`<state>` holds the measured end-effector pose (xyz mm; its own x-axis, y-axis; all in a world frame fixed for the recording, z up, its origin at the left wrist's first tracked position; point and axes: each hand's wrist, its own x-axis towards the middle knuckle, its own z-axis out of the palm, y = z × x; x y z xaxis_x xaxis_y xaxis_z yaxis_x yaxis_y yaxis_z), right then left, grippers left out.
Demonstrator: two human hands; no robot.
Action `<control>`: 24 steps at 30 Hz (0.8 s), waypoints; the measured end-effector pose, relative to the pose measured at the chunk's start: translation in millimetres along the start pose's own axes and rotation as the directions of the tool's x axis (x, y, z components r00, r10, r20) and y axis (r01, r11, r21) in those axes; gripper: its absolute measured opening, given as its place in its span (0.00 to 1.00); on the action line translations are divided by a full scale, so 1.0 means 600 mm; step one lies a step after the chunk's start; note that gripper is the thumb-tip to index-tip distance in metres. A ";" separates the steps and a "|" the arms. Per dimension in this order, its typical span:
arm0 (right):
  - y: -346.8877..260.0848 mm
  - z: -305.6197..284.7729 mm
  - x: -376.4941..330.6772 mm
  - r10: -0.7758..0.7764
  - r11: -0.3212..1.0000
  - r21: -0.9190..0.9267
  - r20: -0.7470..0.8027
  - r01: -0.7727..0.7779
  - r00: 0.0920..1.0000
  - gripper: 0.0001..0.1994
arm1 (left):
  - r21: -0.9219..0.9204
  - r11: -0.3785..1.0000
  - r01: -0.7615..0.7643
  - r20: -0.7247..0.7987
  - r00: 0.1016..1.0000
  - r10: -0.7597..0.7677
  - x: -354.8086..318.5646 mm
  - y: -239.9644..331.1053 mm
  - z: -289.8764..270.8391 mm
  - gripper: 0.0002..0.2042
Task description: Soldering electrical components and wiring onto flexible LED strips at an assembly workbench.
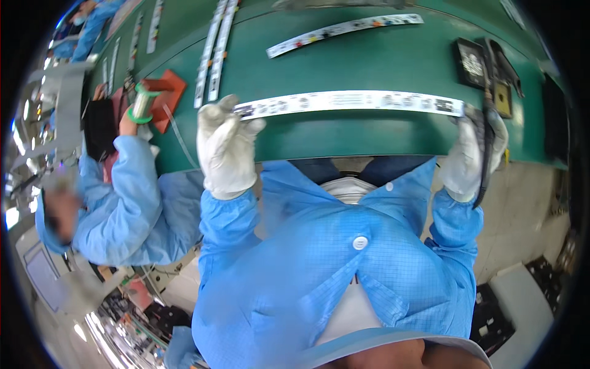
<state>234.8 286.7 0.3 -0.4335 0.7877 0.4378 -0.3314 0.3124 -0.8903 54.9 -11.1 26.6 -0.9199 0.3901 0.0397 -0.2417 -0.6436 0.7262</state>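
A long white circuit-board strip with dark printed patches is stretched between my hands, slightly above the green bench. Its left end is pinched in my white-gloved left hand. My right hand, gloved too, grips the other end at the fingertips. A slim black tool like a soldering iron runs along the outer side of my right hand, lying against the palm; its lower part curves down past the wrist. Beyond the held strip, a second white strip with small coloured parts lies aslant on the bench.
More narrow strips lie at the far left of the green bench. A black box and a small yellowish block stand at the right. A co-worker's hand is beside a green-rimmed spool and an orange stand.
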 end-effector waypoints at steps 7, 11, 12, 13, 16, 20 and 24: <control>0.037 -0.012 0.018 0.016 0.999 -0.030 0.058 -0.014 0.998 0.20 | -0.011 0.999 0.039 -0.014 0.999 -0.039 -0.002 -0.012 0.013 0.12; 0.044 -0.003 0.020 0.038 0.997 -0.065 0.035 -0.036 0.999 0.20 | 0.006 0.999 0.048 -0.035 0.998 -0.048 0.000 -0.013 0.008 0.11; 0.047 0.001 0.020 0.037 0.998 -0.057 0.037 -0.035 0.999 0.20 | 0.017 0.999 0.050 -0.033 0.998 -0.049 0.004 -0.011 0.005 0.11; 0.049 0.005 0.020 0.040 0.998 -0.054 0.036 -0.038 0.999 0.20 | 0.021 0.999 0.050 -0.034 0.998 -0.049 0.007 -0.010 0.003 0.11; 0.054 0.015 0.020 0.103 0.995 -0.019 -0.008 -0.103 0.995 0.20 | 0.022 0.998 0.057 -0.042 0.998 -0.056 0.015 -0.007 -0.001 0.11; 0.057 0.021 0.018 0.144 0.990 -0.008 -0.021 -0.144 0.989 0.20 | -0.054 0.997 0.064 -0.035 0.997 -0.066 0.020 -0.007 -0.012 0.11; 0.073 0.030 0.021 0.153 0.988 0.014 -0.021 -0.153 0.988 0.20 | -0.069 0.995 0.070 -0.026 0.997 -0.072 0.032 -0.009 -0.027 0.12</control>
<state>200.0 300.8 -31.0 -0.4617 0.8371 0.2933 -0.2731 0.1805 -0.9449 33.5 -11.0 12.5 -0.9080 0.4178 -0.0305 -0.3259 -0.6588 0.6780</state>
